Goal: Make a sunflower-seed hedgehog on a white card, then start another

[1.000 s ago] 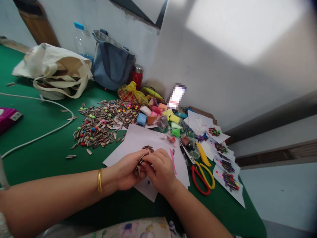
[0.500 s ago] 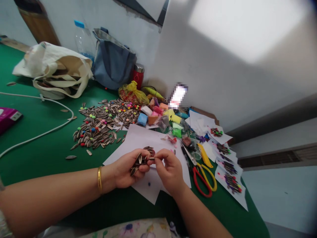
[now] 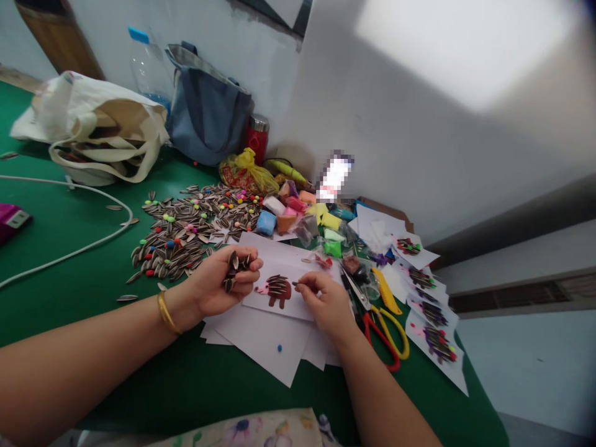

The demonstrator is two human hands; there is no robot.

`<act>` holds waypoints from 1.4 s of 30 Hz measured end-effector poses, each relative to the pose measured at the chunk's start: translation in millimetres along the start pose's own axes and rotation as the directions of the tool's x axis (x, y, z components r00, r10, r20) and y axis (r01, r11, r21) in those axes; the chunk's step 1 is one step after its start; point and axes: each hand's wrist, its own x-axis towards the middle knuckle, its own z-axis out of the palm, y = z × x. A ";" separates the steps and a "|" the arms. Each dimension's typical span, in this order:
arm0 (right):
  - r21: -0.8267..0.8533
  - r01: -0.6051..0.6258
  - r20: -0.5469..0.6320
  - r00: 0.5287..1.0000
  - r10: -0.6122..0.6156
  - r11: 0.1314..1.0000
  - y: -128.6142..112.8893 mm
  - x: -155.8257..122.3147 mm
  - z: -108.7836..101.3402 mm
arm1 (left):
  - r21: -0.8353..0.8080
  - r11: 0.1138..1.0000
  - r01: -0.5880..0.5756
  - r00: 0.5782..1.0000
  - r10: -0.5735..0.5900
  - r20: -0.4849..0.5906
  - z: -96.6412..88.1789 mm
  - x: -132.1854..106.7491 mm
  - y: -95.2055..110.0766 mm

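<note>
My left hand (image 3: pixel 223 282) is curled palm-up around several striped sunflower seeds (image 3: pixel 236 263), left of a clay hedgehog (image 3: pixel 280 292). The hedgehog is dark red with a pink face, and a row of seeds stands along its upper back. It lies on a white sheet of paper (image 3: pixel 254 305). Just right of the hedgehog, my right hand (image 3: pixel 326 304) pinches a single sunflower seed (image 3: pixel 297 284) between thumb and finger. That seed seems apart from the clay. A tiny blue ball (image 3: pixel 280 348) rests on the lower paper.
A pile of seeds with coloured bits (image 3: pixel 181 239) lies left. Packets of coloured clay (image 3: pixel 266 223) sit behind the paper. Scissors (image 3: pixel 393 335) and a yellow cutter (image 3: pixel 386 290) are at right, beside finished seed-covered pictures (image 3: pixel 437 344). Bags (image 3: pixel 205 112) stand at the back.
My left hand has moved left and up with its seeds, uncovering the hedgehog. The right hand has shifted slightly right, a seed still in its fingertips.
</note>
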 end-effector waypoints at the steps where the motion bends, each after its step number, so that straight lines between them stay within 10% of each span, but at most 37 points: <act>1: -0.051 0.017 0.024 1.000 -0.016 0.999 0.2 0.1 -0.7 | -0.002 1.000 0.001 1.000 -0.001 -0.006 -0.9 0.8 -0.3; 30: -0.157 0.004 0.219 0.975 0.031 0.988 -5.4 -1.3 -3.9 | 0.067 0.998 0.003 0.989 0.007 -0.147 -9.8 12.2 -6.3; 42: -0.288 0.240 0.166 0.966 -0.199 0.927 -9.3 -5.4 7.6 | 0.067 0.998 0.002 0.987 0.009 -0.158 -9.3 12.5 -6.8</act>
